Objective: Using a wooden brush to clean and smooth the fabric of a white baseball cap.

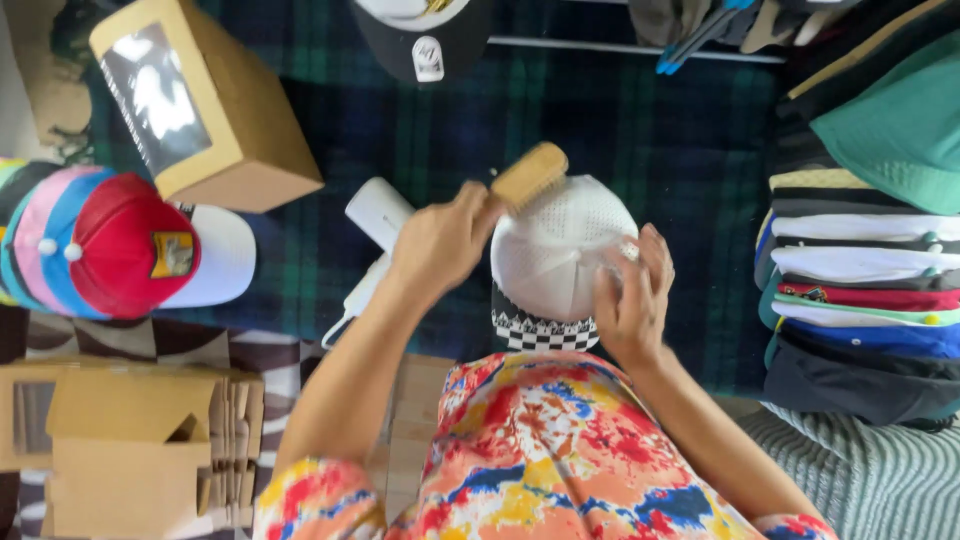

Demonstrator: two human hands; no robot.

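A white mesh cap (pixel 556 250) with a black-and-white checkered brim sits in front of me on a dark plaid blanket (pixel 420 130). My left hand (pixel 440 240) grips a wooden brush (pixel 528 175), whose head rests on the cap's upper left side. My right hand (pixel 632 290) holds the cap's right edge, fingers curled over the crown. My colourful patterned shirt fills the bottom of the view.
A kraft box with a clear window (pixel 200 100) lies at upper left, above a row of colourful caps (pixel 120 245). A white hair dryer (pixel 372 225) lies left of the cap. Stacked caps (pixel 860 280) fill the right side. Flat cardboard boxes (pixel 120 450) sit at lower left.
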